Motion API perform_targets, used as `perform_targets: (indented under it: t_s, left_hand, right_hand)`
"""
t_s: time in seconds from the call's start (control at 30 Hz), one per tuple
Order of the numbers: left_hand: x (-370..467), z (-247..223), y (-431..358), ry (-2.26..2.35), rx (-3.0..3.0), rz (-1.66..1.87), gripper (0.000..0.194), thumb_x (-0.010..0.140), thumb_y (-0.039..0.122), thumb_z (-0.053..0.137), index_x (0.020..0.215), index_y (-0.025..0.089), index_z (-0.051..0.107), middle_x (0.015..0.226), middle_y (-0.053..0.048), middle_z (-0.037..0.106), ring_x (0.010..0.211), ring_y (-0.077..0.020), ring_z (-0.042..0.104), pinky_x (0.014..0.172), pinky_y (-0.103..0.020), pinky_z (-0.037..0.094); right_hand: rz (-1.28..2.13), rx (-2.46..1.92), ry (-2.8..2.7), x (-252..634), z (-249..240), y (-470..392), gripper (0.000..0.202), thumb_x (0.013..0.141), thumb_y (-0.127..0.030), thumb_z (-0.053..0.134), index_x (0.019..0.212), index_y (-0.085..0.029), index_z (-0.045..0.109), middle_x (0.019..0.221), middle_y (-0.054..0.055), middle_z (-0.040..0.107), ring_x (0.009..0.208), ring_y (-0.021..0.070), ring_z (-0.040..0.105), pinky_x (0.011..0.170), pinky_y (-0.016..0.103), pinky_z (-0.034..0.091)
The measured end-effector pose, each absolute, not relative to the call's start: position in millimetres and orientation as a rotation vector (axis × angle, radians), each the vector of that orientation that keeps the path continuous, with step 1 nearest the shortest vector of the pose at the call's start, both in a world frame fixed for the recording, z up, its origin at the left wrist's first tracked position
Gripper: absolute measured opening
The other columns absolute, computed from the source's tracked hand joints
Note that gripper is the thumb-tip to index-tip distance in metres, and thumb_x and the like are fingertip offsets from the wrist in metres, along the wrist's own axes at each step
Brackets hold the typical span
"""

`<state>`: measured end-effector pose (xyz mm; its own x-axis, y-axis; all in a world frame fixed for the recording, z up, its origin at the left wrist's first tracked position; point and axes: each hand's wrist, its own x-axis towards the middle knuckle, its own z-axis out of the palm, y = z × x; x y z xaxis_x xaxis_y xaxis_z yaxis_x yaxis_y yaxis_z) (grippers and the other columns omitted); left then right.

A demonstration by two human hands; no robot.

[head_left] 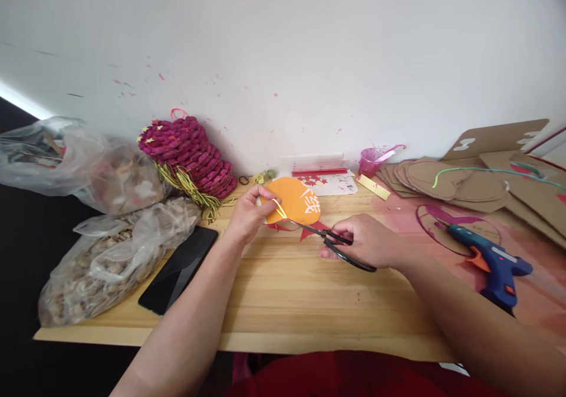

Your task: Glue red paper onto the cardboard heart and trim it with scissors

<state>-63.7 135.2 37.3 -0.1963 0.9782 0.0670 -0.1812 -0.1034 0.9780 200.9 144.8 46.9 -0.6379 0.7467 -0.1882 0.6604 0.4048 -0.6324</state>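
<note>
My left hand (254,211) is closed, with thumb and fingers pinching a looped yellow cord (279,209). Right beside those fingers is a round orange paper piece (294,193) with white characters on its right side; whether the same hand grips it too, I cannot tell. In my right hand (365,240) is a pair of black-handled scissors (329,238), its blades pointing left toward the cord's lower end. Their tips come close to the cord, but contact is not clear. Red paper shapes (305,230) show below the orange piece.
Clear bags (110,261) and a black phone (179,270) lie left. Behind them leans a stack of magenta braided pieces (194,155) with yellow cords. A blue glue gun (490,261), cardboard cutouts (442,179) and a pink cup (371,162) are on the right. A white wall closes the back.
</note>
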Motion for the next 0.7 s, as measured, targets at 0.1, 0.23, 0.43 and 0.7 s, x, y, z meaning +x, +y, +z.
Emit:
perform_targets:
  t_s: [0.1, 0.23, 0.43, 0.7]
  left_hand:
    - [-64.1, 37.2, 135.0, 1.157, 1.003, 1.491, 0.042, 0.053, 0.028, 0.091, 0.073, 0.018, 0.056, 0.073, 0.002, 0.065, 0.062, -0.0113, 0.063, 0.054, -0.020, 0.050]
    - [-65.0, 37.1, 135.4, 1.152, 0.977, 1.493, 0.043, 0.052, 0.028, 0.092, 0.072, 0.018, 0.056, 0.073, 0.002, 0.066, 0.062, -0.0109, 0.063, 0.054, -0.020, 0.049]
    - [-65.0, 38.2, 135.8, 1.142, 0.965, 1.500, 0.044, 0.050, 0.028, 0.093, 0.071, 0.017, 0.055, 0.073, 0.002, 0.067, 0.061, -0.0109, 0.063, 0.053, -0.020, 0.049]
    - [-63.7, 38.2, 136.0, 1.145, 0.966, 1.504, 0.044, 0.051, 0.028, 0.093, 0.072, 0.017, 0.056, 0.073, 0.003, 0.065, 0.061, -0.0103, 0.062, 0.053, -0.019, 0.049]
  right_hand:
    - [1.082, -1.249, -2.505, 200.4, 47.0, 145.0, 0.047, 0.075, -0.066, 0.068, 0.071, -0.020, 0.070, 0.058, -0.004, 0.048, 0.055, 0.0107, 0.036, 0.050, 0.026, 0.023]
    - [1.124, -1.227, -2.497, 200.0, 47.8, 144.9, 0.047, 0.077, -0.066, 0.067, 0.075, -0.020, 0.074, 0.059, -0.004, 0.053, 0.055, 0.0108, 0.040, 0.050, 0.025, 0.024]
    - [1.175, -1.223, -2.487, 200.2, 48.4, 146.2, 0.043, 0.081, -0.062, 0.065, 0.082, -0.022, 0.079, 0.063, -0.002, 0.064, 0.055, 0.0114, 0.044, 0.051, 0.026, 0.024]
    - [1.060, -1.236, -2.526, 197.7, 48.1, 144.6, 0.036, 0.081, -0.055, 0.066, 0.077, -0.021, 0.076, 0.060, -0.002, 0.062, 0.054, 0.0114, 0.043, 0.051, 0.027, 0.024]
